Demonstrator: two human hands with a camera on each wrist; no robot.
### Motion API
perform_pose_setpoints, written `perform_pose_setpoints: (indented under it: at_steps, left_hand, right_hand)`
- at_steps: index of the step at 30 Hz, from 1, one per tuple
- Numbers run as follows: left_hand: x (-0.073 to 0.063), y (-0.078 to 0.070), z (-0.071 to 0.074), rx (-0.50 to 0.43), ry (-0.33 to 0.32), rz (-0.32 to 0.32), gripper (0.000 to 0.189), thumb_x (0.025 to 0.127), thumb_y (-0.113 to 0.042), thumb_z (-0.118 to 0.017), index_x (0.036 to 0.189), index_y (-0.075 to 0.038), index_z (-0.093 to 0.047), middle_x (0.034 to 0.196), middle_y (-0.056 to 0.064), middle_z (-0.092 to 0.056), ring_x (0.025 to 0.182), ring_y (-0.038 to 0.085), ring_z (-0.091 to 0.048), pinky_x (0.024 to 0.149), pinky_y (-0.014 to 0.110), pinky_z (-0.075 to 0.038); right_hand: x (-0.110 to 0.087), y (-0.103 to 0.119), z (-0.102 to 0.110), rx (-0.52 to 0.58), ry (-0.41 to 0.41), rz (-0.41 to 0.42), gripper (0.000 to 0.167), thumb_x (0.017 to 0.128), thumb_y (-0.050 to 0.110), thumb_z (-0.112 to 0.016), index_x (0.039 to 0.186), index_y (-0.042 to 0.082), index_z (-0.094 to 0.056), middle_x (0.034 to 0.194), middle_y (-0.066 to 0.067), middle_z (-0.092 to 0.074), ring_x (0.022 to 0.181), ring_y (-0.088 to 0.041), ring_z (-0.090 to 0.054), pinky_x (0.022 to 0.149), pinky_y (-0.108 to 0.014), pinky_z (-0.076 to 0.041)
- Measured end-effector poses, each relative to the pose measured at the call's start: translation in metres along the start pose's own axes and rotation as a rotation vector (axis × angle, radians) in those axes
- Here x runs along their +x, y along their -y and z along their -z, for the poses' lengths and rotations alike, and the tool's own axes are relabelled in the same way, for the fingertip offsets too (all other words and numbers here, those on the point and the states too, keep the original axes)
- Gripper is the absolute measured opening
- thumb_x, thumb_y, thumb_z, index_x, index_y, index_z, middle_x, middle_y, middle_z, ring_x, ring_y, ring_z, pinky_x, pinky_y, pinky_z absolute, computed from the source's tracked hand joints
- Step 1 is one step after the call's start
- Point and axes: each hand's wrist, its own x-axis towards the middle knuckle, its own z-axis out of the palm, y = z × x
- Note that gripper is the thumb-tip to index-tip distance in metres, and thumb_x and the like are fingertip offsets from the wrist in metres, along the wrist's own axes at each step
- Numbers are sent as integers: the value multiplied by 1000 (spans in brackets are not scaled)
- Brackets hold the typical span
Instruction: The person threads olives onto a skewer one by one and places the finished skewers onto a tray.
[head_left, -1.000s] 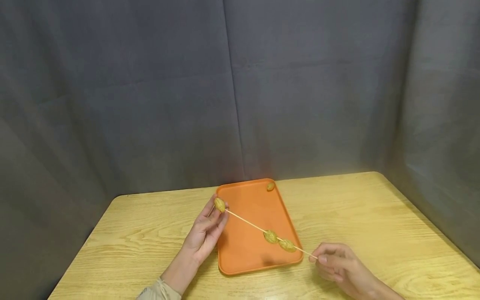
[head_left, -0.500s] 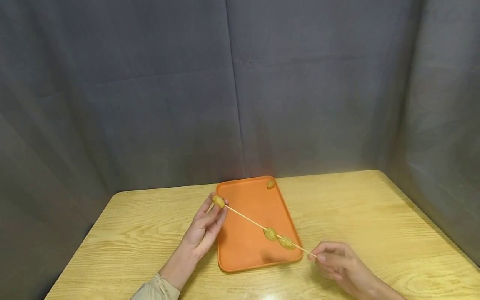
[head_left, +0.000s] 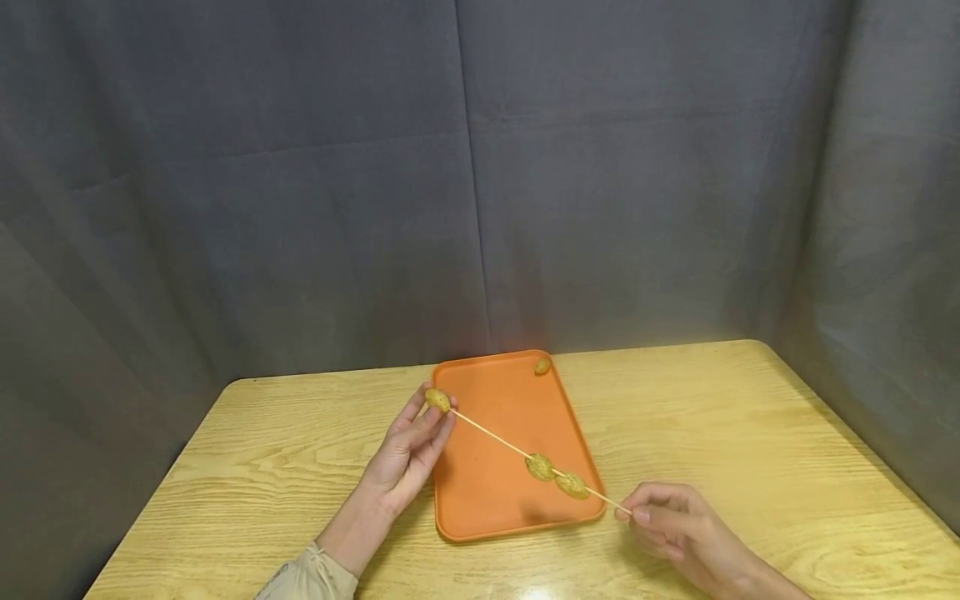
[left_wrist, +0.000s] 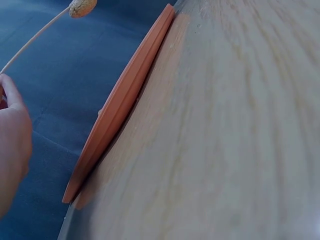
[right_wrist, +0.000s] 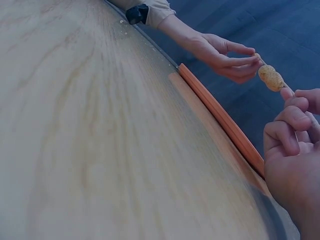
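A thin wooden skewer [head_left: 489,432] slants between my hands above the orange tray [head_left: 487,517]. Two yellow-brown ovals, rough like baby potatoes, are threaded side by side toward its right end: one oval [head_left: 539,467] and another oval [head_left: 573,486]. My left hand [head_left: 405,454] pinches a third oval [head_left: 437,401] at the skewer's upper left end. The right hand [head_left: 678,525] pinches the skewer's lower right end between thumb and fingers. In the right wrist view, both hands and the ovals [right_wrist: 270,78] line up along the skewer.
One more small oval [head_left: 542,366] lies in the tray's far right corner. The tray rests on a wood-grain table [head_left: 300,450], its far side near the table's back edge. Grey curtains [head_left: 337,208] stand behind and at both sides.
The oval in my left hand has tilted slightly. Both hands keep their grips nearly in place, while the head view has shifted a little.
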Motion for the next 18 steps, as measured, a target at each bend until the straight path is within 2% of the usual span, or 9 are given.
perform_pose_setpoints:
  at_steps: [3,11,18]
  left_hand:
    - [0,0,-2,11,9,4,38,102,7,-46,131,-17,-43,122,7,-59,120,19,-64,106,23,-49]
    - [0,-1,-4,16,31,11,34,102,6,-46,126,-17,-50,120,6,-61,119,18,-65,104,24,-51]
    - [0,-3,-2,7,70,0,33,102,6,-46,127,-16,-49,120,7,-61,118,19,-65,105,25,-50]
  right_hand:
    - [0,0,0,-5,0,-4,46,101,-8,-24,122,1,-64,71,4,-43,54,-23,-19,51,-37,-11]
    - [0,1,0,-3,0,0,46,101,-8,-24,123,0,-64,68,-5,-34,54,-23,-19,52,-38,-11]
    - [0,0,1,0,-9,-8,46,102,-7,-24,124,-1,-63,67,-9,-29,53,-24,-18,51,-38,-11]
